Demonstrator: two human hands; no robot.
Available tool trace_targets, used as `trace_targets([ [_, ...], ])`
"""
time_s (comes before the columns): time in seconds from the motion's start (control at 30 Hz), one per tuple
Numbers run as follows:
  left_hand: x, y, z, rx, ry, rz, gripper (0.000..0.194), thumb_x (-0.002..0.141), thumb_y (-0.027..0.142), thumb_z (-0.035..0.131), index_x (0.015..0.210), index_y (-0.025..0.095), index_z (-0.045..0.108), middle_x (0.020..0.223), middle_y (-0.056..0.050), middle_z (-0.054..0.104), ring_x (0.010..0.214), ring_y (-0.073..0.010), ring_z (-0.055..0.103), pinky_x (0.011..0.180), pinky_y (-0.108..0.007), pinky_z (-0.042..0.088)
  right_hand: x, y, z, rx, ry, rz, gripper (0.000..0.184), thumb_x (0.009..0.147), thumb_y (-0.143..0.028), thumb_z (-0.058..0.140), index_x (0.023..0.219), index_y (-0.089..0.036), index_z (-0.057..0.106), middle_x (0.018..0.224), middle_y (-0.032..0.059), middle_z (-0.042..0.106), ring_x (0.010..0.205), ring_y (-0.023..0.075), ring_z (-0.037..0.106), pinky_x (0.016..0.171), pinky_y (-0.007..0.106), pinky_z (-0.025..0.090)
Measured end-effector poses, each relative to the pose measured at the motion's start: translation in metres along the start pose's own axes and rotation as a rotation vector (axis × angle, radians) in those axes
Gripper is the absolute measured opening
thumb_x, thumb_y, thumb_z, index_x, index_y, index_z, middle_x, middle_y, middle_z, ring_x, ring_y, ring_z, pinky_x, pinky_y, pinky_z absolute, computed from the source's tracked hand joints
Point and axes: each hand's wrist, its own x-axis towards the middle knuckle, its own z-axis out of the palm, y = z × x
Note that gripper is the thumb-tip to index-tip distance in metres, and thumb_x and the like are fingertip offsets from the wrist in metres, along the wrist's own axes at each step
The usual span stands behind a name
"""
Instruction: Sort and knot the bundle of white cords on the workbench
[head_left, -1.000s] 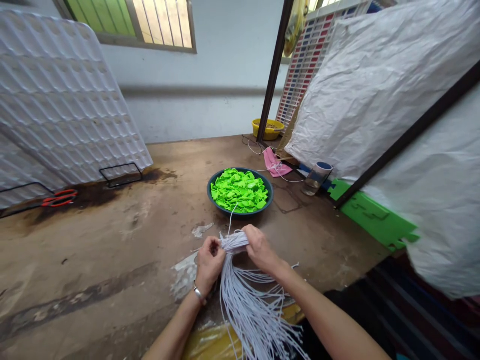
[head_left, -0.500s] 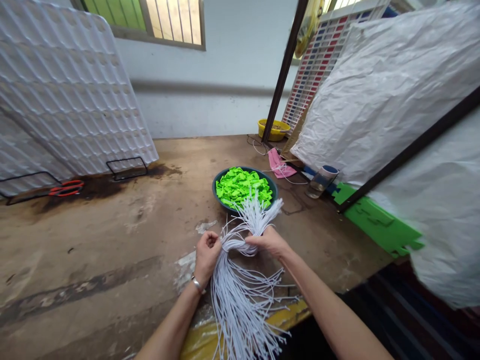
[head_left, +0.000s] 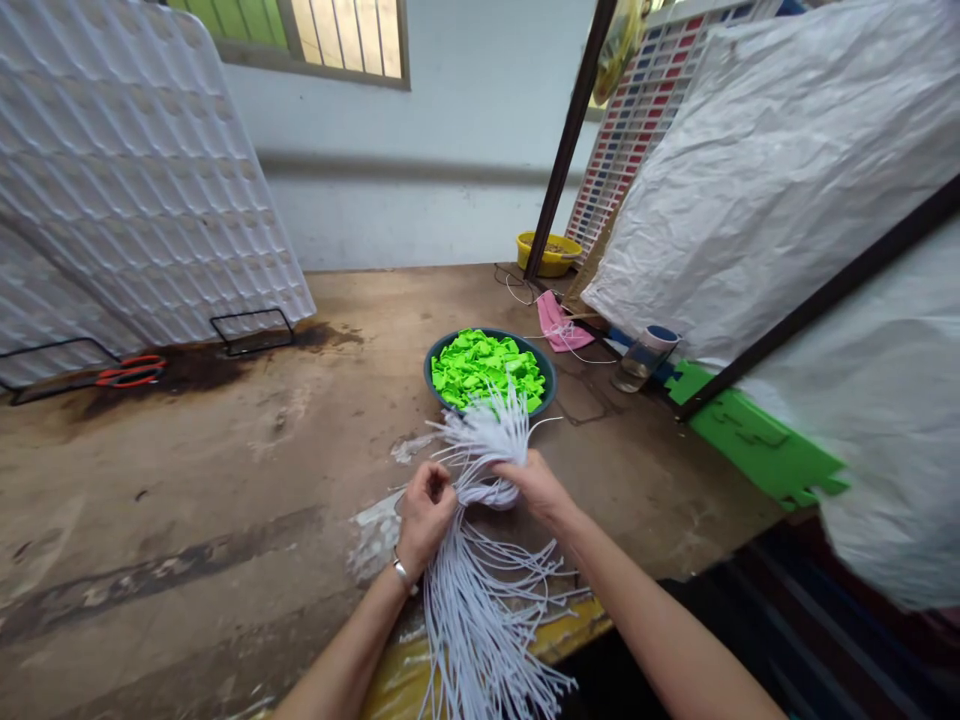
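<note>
A thick bundle of white cords (head_left: 480,600) hangs from my two hands down over the table's near edge. Its upper ends fan out above my fingers toward the bowl. My left hand (head_left: 422,517) is closed around the bundle's left side, with a bracelet on the wrist. My right hand (head_left: 534,485) grips the bundle from the right, where the cords bend over in a loop. Just beyond my hands stands a dark blue bowl (head_left: 436,351) full of bright green plastic pieces (head_left: 487,368).
The worn wooden table (head_left: 225,480) carries red-handled scissors (head_left: 126,373) at far left, white moulded trays (head_left: 142,190) leaning on the wall, a pink face mask (head_left: 556,324), a glass jar (head_left: 641,357), a yellow bowl (head_left: 550,255) and a green foam board (head_left: 757,435). White sacking (head_left: 787,200) fills the right.
The cord ends, first held tight and short between my hands, now stick out in a fan toward the bowl. My hands have moved slightly nearer the bowl.
</note>
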Motion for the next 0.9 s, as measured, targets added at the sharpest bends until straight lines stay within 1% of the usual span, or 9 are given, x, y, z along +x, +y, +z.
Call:
trace_targets([
  [0.13,0.005,-0.002,0.001,-0.080,0.042,-0.096,0.021,0.060,0.032,0.056,0.075,0.018,0.054,0.070,0.002,0.054,0.065,-0.0124,0.051,0.063,-0.023,0.041,-0.004,-0.008,0.005,0.635,0.121,0.033,0.044,0.056,-0.039,0.085,0.082,-0.018,0.057,0.070,-0.0015,0.059,0.075,0.0169,0.061,0.083,0.037,0.056],
  [0.3,0.005,0.001,0.000,-0.107,0.041,-0.124,0.022,0.058,0.033,0.058,0.073,0.018,0.054,0.069,0.001,0.055,0.065,-0.0124,0.052,0.062,-0.023,0.042,-0.009,-0.018,0.004,0.659,0.180,0.152,0.050,0.054,-0.033,0.090,0.073,-0.018,0.047,0.062,-0.0044,0.050,0.061,0.0118,0.053,0.073,0.033,0.054],
  [0.43,0.005,0.004,-0.001,-0.113,0.039,-0.131,0.023,0.057,0.033,0.060,0.073,0.018,0.054,0.069,0.002,0.055,0.065,-0.0117,0.052,0.063,-0.022,0.042,-0.013,-0.024,-0.005,0.572,-0.046,0.083,0.046,0.058,-0.038,0.088,0.072,-0.018,0.049,0.054,-0.0072,0.040,0.057,0.0097,0.047,0.075,0.031,0.053],
  [0.5,0.005,0.004,-0.001,-0.112,0.035,-0.133,0.023,0.057,0.033,0.060,0.074,0.017,0.054,0.070,0.002,0.055,0.065,-0.0116,0.052,0.064,-0.023,0.042,-0.016,-0.028,-0.012,0.484,-0.230,0.032,0.042,0.065,-0.045,0.083,0.084,-0.016,0.060,0.053,-0.0057,0.044,0.059,0.0131,0.054,0.079,0.034,0.053],
  [0.6,0.004,0.003,0.001,-0.110,0.017,-0.136,0.023,0.057,0.032,0.058,0.074,0.017,0.054,0.069,0.002,0.055,0.065,-0.0116,0.051,0.064,-0.023,0.041,-0.020,-0.035,-0.019,0.320,-0.447,0.022,0.047,0.078,-0.056,0.071,0.096,-0.012,0.068,0.056,0.0016,0.057,0.059,0.0189,0.062,0.069,0.033,0.052],
  [0.67,0.002,0.002,0.003,-0.107,-0.002,-0.141,0.023,0.057,0.032,0.058,0.075,0.017,0.055,0.070,0.002,0.056,0.065,-0.0120,0.052,0.064,-0.023,0.041,-0.023,-0.039,-0.019,0.314,-0.484,0.007,0.044,0.081,-0.053,0.070,0.102,-0.015,0.070,0.077,0.0070,0.069,0.061,0.0186,0.063,0.059,0.029,0.049],
  [0.73,0.000,0.002,0.005,-0.109,-0.024,-0.145,0.022,0.058,0.032,0.058,0.074,0.017,0.054,0.069,0.002,0.055,0.066,-0.0122,0.052,0.065,-0.023,0.041,-0.025,-0.043,-0.015,0.382,-0.425,-0.098,0.035,0.079,-0.044,0.073,0.107,-0.023,0.071,0.109,0.0071,0.071,0.079,0.0191,0.068,0.055,0.024,0.046],
  [0.83,-0.003,0.003,0.007,-0.118,-0.063,-0.150,0.021,0.058,0.031,0.059,0.072,0.017,0.053,0.068,0.003,0.054,0.066,-0.0119,0.051,0.065,-0.022,0.040,-0.029,-0.045,-0.011,0.258,-0.233,-0.378,0.025,0.081,-0.039,0.073,0.104,-0.028,0.074,0.131,0.0031,0.062,0.119,0.0218,0.059,0.080,0.029,0.055],
  [0.9,-0.004,0.005,0.007,-0.121,-0.081,-0.152,0.022,0.058,0.031,0.060,0.073,0.017,0.052,0.068,0.003,0.055,0.066,-0.0117,0.052,0.065,-0.022,0.040,-0.033,-0.045,-0.011,-0.008,-0.090,-0.511,0.021,0.086,-0.040,0.070,0.100,-0.027,0.075,0.129,0.0035,0.063,0.127,0.0221,0.054,0.112,0.038,0.043],
])
